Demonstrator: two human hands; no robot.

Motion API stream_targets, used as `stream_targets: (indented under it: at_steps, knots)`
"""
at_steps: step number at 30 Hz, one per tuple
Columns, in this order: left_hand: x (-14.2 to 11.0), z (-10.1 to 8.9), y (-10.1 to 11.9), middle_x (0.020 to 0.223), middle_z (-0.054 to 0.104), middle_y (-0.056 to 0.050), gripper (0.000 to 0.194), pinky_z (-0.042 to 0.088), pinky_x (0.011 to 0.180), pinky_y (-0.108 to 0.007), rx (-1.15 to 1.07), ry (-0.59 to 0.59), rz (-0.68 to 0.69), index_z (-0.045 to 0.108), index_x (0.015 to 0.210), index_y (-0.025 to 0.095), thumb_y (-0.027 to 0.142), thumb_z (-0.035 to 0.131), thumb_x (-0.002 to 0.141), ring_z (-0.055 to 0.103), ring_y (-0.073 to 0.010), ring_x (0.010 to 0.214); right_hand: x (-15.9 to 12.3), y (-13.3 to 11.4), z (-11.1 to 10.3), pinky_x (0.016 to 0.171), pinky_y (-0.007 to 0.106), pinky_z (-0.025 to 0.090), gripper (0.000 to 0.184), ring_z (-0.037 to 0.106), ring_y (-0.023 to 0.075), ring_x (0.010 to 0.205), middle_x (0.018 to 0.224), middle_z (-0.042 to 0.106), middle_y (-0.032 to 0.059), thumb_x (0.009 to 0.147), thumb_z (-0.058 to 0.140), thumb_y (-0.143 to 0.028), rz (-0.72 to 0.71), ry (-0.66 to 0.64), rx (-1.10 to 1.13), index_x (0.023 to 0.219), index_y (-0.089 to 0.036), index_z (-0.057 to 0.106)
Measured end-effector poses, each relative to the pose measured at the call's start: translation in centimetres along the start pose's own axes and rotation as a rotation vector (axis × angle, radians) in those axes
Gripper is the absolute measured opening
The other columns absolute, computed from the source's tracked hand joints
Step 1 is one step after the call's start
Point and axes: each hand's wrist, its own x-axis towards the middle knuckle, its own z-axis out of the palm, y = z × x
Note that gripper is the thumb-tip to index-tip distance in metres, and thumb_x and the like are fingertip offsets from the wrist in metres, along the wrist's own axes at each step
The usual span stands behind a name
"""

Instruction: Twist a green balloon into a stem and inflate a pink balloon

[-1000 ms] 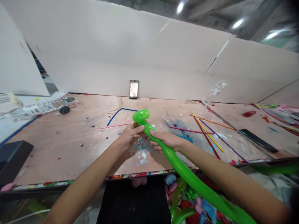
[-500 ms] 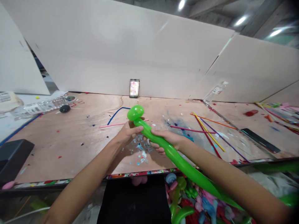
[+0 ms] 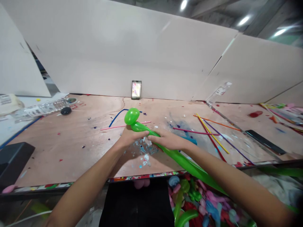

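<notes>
A long green modelling balloon (image 3: pixel 181 160) runs from the middle of the table down to the lower right, under my right forearm. At its far end is a round bubble, then a shorter bulge. My left hand (image 3: pixel 133 137) grips the balloon just below the bubble. Close beside it, my right hand (image 3: pixel 167 139) is closed round the balloon, thumb on top. Between the hands the balloon is squeezed to a narrow neck. The undersides of my fingers are hidden.
Uninflated balloons (image 3: pixel 210 135) lie to the right, near a black phone (image 3: pixel 265 142). A small screen (image 3: pixel 136 90) leans against the white panel (image 3: pixel 132 50). Plastic bottles (image 3: pixel 44 107) lie left and stand right. A dark box (image 3: pixel 16 160) sits front left; many balloons (image 3: pixel 208 205) fill the space below.
My hands have come closer together, and the balloon between them is now pinched narrow. The bubble at the end has tipped slightly left.
</notes>
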Motion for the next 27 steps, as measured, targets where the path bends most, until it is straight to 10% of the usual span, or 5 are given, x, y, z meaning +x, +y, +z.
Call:
stream_targets:
  at_steps: [4, 14, 20, 27]
  knots:
    - [0.0, 0.1, -0.3, 0.064, 0.065, -0.003, 0.019, 0.046, 0.062, -0.027, -0.010, 0.028, 0.003, 0.070, 0.070, 0.014, 0.029, 0.081, 0.063, 0.059, -0.0147, 0.061, 0.3, -0.4, 0.2, 0.077, 0.032, 0.042, 0.027, 0.059, 0.0206, 0.085, 0.095, 0.065, 0.0068, 0.095, 0.044, -0.039, -0.117, 0.172, -0.378, 0.104, -0.018, 0.059]
    - [0.0, 0.8, -0.6, 0.062, 0.064, -0.003, 0.021, 0.047, 0.057, -0.026, -0.196, 0.025, -0.110, 0.069, 0.067, 0.014, 0.030, 0.081, 0.063, 0.059, -0.0146, 0.058, 0.5, -1.0, 2.3, 0.070, 0.037, 0.040, 0.033, 0.062, 0.0325, 0.087, 0.102, 0.064, 0.0207, 0.096, 0.040, -0.035, 0.104, 0.357, -0.945, 0.117, -0.014, 0.054]
    - [-0.3, 0.2, 1.1, 0.086, 0.070, -0.007, 0.027, 0.051, 0.070, -0.030, -0.461, -0.124, -0.096, 0.071, 0.088, 0.015, 0.028, 0.079, 0.067, 0.064, -0.0179, 0.075, 0.4, -0.7, 0.1, 0.075, 0.034, 0.044, 0.037, 0.061, 0.0240, 0.086, 0.098, 0.066, 0.0095, 0.089, 0.054, -0.048, -0.036, 0.218, -0.375, 0.113, -0.020, 0.057]
    - [-0.1, 0.0, 1.2, 0.092, 0.071, -0.009, 0.024, 0.051, 0.082, -0.034, -0.509, -0.135, 0.001, 0.070, 0.086, 0.014, 0.030, 0.079, 0.070, 0.066, -0.0201, 0.086, 0.1, 1.4, -1.7, 0.049, 0.026, 0.046, 0.041, 0.056, 0.0130, 0.054, 0.072, 0.061, 0.0019, 0.084, 0.054, -0.056, 0.196, -0.263, 0.638, 0.096, -0.017, 0.055]
